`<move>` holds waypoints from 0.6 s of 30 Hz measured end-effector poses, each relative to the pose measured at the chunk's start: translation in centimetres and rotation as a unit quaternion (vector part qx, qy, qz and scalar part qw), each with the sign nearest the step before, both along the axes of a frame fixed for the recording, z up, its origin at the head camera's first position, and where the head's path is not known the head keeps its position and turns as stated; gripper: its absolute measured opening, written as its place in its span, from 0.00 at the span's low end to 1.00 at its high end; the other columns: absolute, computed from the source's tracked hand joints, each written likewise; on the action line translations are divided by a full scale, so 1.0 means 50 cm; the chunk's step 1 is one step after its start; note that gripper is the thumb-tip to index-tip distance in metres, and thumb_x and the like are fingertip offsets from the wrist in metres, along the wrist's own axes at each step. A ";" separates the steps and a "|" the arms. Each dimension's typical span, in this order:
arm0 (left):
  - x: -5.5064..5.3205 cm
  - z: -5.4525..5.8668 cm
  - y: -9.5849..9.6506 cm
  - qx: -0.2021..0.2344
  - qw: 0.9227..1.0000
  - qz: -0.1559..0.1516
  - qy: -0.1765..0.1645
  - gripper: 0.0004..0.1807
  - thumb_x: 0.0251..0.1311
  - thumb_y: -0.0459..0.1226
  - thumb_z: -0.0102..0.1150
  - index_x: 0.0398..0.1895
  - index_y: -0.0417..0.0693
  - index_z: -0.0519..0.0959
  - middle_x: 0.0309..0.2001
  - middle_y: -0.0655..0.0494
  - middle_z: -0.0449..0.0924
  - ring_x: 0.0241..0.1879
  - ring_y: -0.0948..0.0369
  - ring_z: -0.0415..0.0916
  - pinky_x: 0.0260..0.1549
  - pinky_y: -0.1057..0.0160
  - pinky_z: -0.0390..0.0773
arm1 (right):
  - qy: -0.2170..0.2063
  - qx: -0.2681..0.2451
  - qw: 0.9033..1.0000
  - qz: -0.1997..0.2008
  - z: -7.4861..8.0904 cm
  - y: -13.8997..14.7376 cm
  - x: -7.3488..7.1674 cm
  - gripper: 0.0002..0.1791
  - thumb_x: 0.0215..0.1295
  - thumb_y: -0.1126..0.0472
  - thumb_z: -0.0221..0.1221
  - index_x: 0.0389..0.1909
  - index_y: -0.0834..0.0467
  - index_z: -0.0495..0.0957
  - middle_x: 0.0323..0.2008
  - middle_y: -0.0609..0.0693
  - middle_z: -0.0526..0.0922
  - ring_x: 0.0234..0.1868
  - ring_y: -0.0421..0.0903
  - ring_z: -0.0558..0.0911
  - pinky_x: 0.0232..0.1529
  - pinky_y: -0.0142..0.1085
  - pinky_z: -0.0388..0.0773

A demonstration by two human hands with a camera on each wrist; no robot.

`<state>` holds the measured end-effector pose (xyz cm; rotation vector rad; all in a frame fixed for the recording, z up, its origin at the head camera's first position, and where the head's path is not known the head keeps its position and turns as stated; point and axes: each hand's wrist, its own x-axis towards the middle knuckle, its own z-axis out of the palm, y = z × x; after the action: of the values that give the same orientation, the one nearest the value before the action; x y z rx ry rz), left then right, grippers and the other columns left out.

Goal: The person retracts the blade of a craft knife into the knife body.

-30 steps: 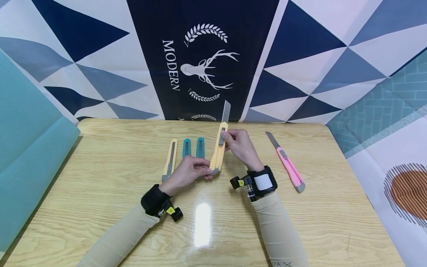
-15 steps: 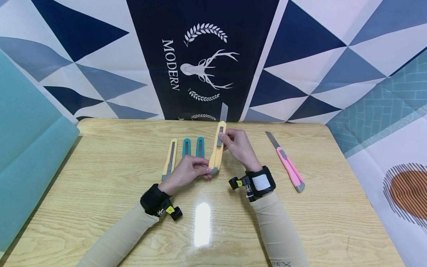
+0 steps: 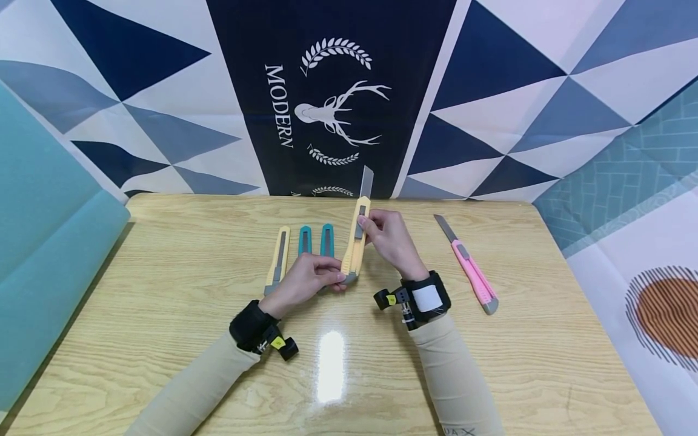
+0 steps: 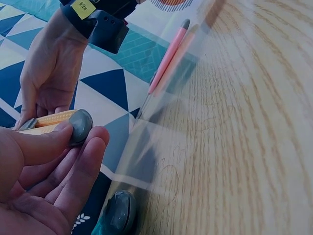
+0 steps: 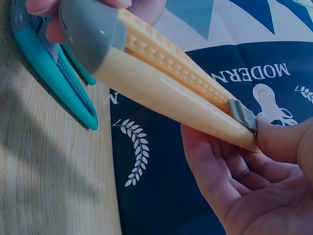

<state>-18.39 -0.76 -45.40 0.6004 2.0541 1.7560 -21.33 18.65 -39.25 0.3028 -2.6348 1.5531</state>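
Between both hands a yellow utility knife [image 3: 354,245] is held up off the table, its blade [image 3: 367,181] extended and pointing away. The left hand [image 3: 312,277] pinches the knife's grey end cap [image 4: 81,127] between thumb and fingers. Farther up the handle, the right hand [image 3: 396,241] grips it, with the thumb at the grey slider [image 5: 243,116]. Two teal utility knives [image 3: 327,239] lie just beyond the left hand, which hides their lower parts. A second yellow utility knife [image 3: 278,260], blade retracted, lies to their left.
To the right, a pink utility knife [image 3: 473,269] lies on the wooden table [image 3: 218,242] with its blade out. Behind the table's far edge hangs a patterned cloth [image 3: 338,121]. A teal panel [image 3: 49,254] borders the left side.
Over the last second the held knife and both hands have shifted slightly left. The blade still sticks out, and the knives on the table have stayed put.
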 end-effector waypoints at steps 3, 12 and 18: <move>0.000 0.000 0.001 0.001 1.000 0.000 -0.001 0.07 0.59 0.30 0.58 0.40 0.38 0.80 0.30 0.46 0.84 0.32 0.51 0.81 0.38 0.54 0.83 | -0.002 0.001 1.000 -0.004 0.000 -0.001 0.000 0.11 0.68 0.63 0.52 0.37 0.67 0.80 0.27 0.59 0.83 0.23 0.49 0.81 0.21 0.33 0.73; -0.001 -0.004 0.005 -0.002 1.000 0.005 -0.002 0.07 0.58 0.28 0.59 0.39 0.37 0.80 0.30 0.47 0.84 0.31 0.52 0.81 0.35 0.59 0.84 | -0.007 -0.002 1.000 -0.001 -0.002 -0.001 0.000 0.10 0.68 0.64 0.52 0.36 0.67 0.80 0.27 0.60 0.83 0.22 0.44 0.80 0.21 0.33 0.73; -0.002 -0.008 0.005 -0.003 1.000 0.006 -0.001 0.07 0.58 0.28 0.58 0.39 0.37 0.80 0.29 0.47 0.84 0.30 0.53 0.81 0.34 0.61 0.84 | -0.006 0.002 1.000 0.001 -0.002 -0.003 0.000 0.10 0.68 0.64 0.52 0.36 0.66 0.80 0.27 0.58 0.82 0.24 0.47 0.80 0.21 0.33 0.71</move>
<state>-18.50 -0.52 -45.78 0.5858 2.0637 1.7556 -21.34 18.51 -39.33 0.2956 -2.6475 1.5559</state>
